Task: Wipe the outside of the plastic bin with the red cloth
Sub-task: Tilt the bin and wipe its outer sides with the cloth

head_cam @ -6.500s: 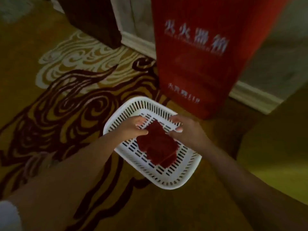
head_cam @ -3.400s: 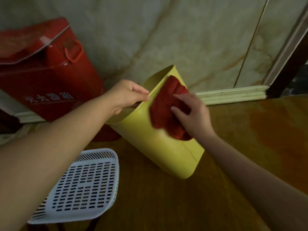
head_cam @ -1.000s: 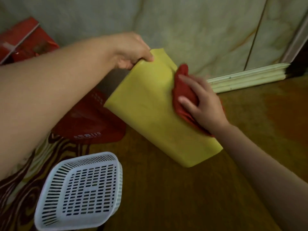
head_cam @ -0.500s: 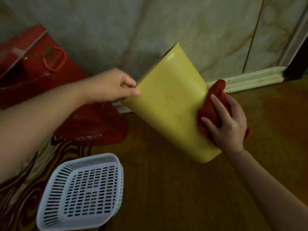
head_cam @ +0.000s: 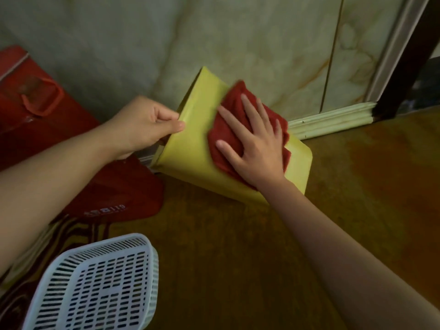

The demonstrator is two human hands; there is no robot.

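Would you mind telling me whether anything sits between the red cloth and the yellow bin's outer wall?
Nothing visible does: the right hand presses the crumpled red cloth flat against the yellow plastic bin.

Left hand (head_cam: 145,126) pinched closed, seemingly thumb over fingers; right hand (head_cam: 256,148) flat, fingers spread.

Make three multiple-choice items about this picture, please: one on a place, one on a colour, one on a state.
1. Where is the white basket?
A. lower left on the floor
B. inside the bin
C. on the wall

2. What colour is the plastic bin?
A. blue
B. yellow
C. black

3. How is the right hand?
A. closed in a fist
B. flat on the red cloth
C. hanging free

Key: 1 A, it lies near the left arm; 2 B, its side shows yellow; 3 B, spread fingers press the cloth, while the left hand grips the rim.
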